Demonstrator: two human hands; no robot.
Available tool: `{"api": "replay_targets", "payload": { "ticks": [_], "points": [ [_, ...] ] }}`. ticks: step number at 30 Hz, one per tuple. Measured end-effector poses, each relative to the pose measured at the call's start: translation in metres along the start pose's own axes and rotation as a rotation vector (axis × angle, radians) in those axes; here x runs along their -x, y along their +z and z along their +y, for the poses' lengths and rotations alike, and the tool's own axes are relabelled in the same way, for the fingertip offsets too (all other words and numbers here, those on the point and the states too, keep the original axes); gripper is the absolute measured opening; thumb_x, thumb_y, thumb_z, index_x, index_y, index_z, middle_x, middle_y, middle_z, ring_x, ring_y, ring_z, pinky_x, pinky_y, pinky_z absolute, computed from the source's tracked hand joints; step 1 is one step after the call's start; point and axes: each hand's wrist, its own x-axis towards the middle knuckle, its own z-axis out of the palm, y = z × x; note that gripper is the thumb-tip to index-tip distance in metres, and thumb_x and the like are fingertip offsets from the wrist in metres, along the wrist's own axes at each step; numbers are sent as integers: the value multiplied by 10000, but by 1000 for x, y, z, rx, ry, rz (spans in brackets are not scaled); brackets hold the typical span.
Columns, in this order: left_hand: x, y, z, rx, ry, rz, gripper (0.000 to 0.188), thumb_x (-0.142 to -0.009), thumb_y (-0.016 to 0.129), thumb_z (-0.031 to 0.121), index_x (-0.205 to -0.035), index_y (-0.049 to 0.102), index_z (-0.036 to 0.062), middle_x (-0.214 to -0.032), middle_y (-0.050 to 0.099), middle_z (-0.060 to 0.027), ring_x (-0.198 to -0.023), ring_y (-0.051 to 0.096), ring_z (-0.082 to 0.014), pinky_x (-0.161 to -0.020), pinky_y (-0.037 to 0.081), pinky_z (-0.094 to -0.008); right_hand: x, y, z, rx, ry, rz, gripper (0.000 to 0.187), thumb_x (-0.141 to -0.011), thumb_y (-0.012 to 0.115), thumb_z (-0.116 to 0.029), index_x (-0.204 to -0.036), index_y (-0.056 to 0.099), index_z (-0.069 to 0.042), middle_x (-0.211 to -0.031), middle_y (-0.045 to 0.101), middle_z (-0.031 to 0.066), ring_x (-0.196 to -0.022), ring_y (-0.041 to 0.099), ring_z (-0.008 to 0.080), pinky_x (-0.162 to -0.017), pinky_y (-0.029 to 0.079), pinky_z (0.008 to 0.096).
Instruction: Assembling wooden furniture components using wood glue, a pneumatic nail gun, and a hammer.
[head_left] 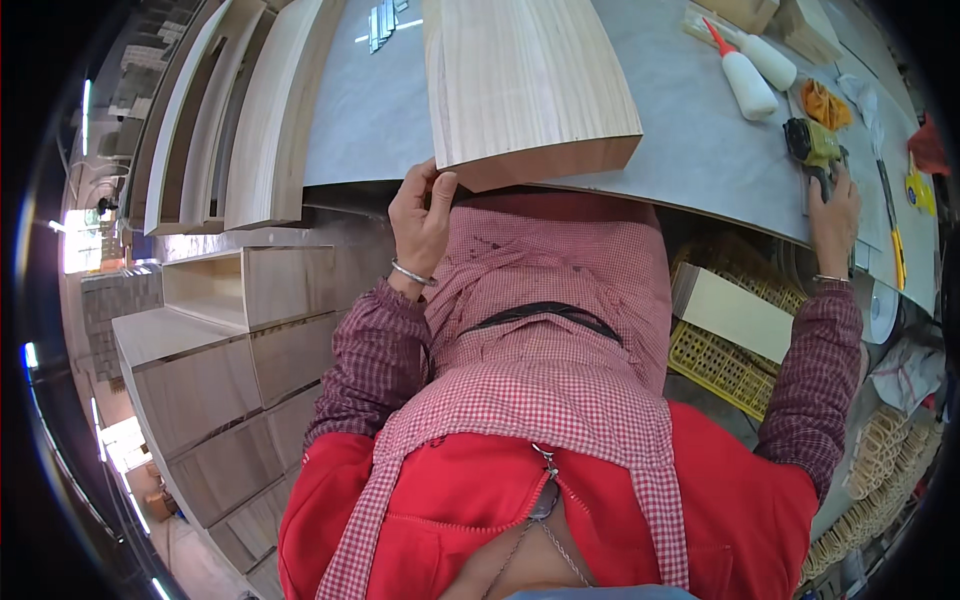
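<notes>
A pale wooden box [530,85] lies on the grey-topped workbench [380,120] in front of me, its near end reaching the bench edge. My left hand [422,205] grips the box's near left corner, with the thumb against the end face and the other fingers partly hidden. On the right side of the bench, my right hand [836,212] is closed around the handle of a yellow-green and black nail gun [815,145]. That tool still rests low over the bench top. Left of it lie two white glue bottles, one with a red nozzle [745,80].
More wooden boxes [275,130] stand at the bench's left end. Small metal strips [382,22] lie beyond them. Stacked wooden boxes [215,375] rise at my left. Below the bench sits a yellow crate [720,365] with a board. An orange cloth [826,104] and a yellow-black cutter [892,225] lie far right.
</notes>
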Motion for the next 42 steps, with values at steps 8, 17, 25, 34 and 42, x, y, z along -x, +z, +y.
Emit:
{"api": "replay_targets", "payload": {
  "ticks": [8,17,25,34,42],
  "points": [
    [-4,-3,-3,-8,78,50,195,-934,580,144,-1026,628,-20,-802,608,-21,-672,493,-103,-628,416,-216,37,-46,-149,-925,102,-369,297,-851,610,-138,-1130,625,-36,-986,655,80,-852,614,185,-783,487,279],
    [-47,-16,67,202,86,231,183,-923,578,137,-929,643,-34,-708,573,-19,-628,472,-91,-593,414,-210,14,-103,-243,-1439,-55,-395,281,-885,561,-81,-1151,616,-8,-1053,654,82,-914,605,154,-820,477,260],
    [-93,-35,118,345,158,223,211,-915,580,150,-815,646,-23,-647,541,-6,-581,449,-81,-549,402,-202,-28,-142,-250,-1672,2,-351,260,-904,525,-45,-1138,616,22,-1057,647,82,-936,590,158,-875,463,264],
    [-109,-45,120,460,227,124,216,-933,531,132,-803,624,-13,-659,527,1,-591,429,-78,-555,392,-202,-34,-164,-259,-1634,-11,-306,308,-912,520,-64,-1190,577,56,-1068,631,120,-958,586,184,-878,465,286],
    [-109,-50,125,511,186,78,201,-945,499,121,-848,616,-12,-687,530,1,-610,424,-77,-567,386,-206,-36,-174,-267,-1614,5,-289,309,-909,525,-70,-1184,577,62,-1063,630,127,-948,587,187,-867,468,287]
  ]
}}
